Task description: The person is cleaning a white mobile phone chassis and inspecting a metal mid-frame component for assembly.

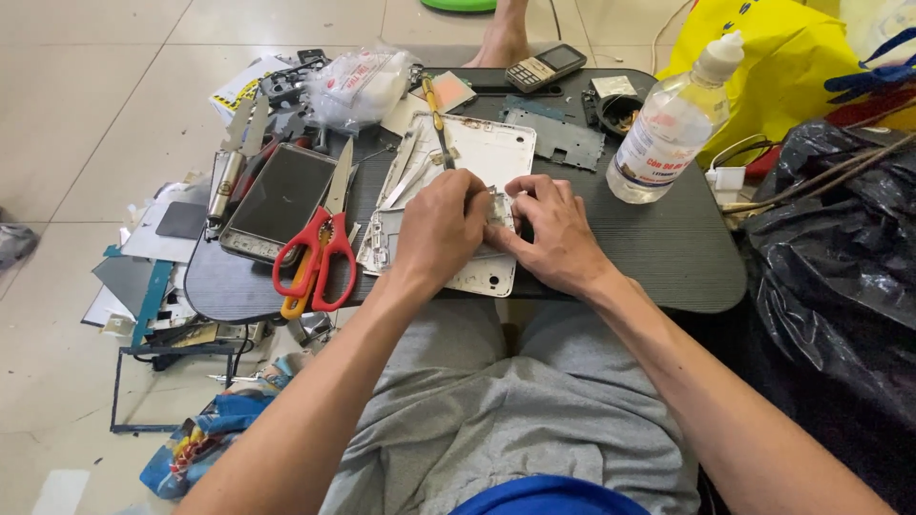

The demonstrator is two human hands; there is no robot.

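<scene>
- Left hand (441,229): fingers curled and closed down on a small metal part (497,207) at the middle of the opened white tablet shell (496,143); palm rests on the shell's near half.
- Right hand (553,234): fingertips pinched against the same metal part from the opposite side, touching the left hand's fingers. Both hands grip; neither is open.
- Tablet shell: lies flat on the dark bench (668,248), directly under both hands, its near edge close to the bench edge above the person's lap.
- Risk, slip: both hands press toward each other on a thin part. A sudden release would likely drive fingertips onto the sharp frame edges.
- Risk, breakage: prying force on the shell could bend loose white frame strips (405,181) just beyond the left hand.
- Risk, cut: red-handled scissors (320,253) lie just outside the left hand, blades pointing away. An outward elbow sweep could strike them or push the removed screen panel (277,195) beside them off the bench.
- Risk, spill: a clear liquid bottle (673,124) stands upright beyond the right hand. Whether the cap is sealed cannot be told; a knock could wet the grey circuit plate (553,133) near it.
- Risk, loss: small parts could roll off into the floor debris (191,334) beside the bench.
</scene>
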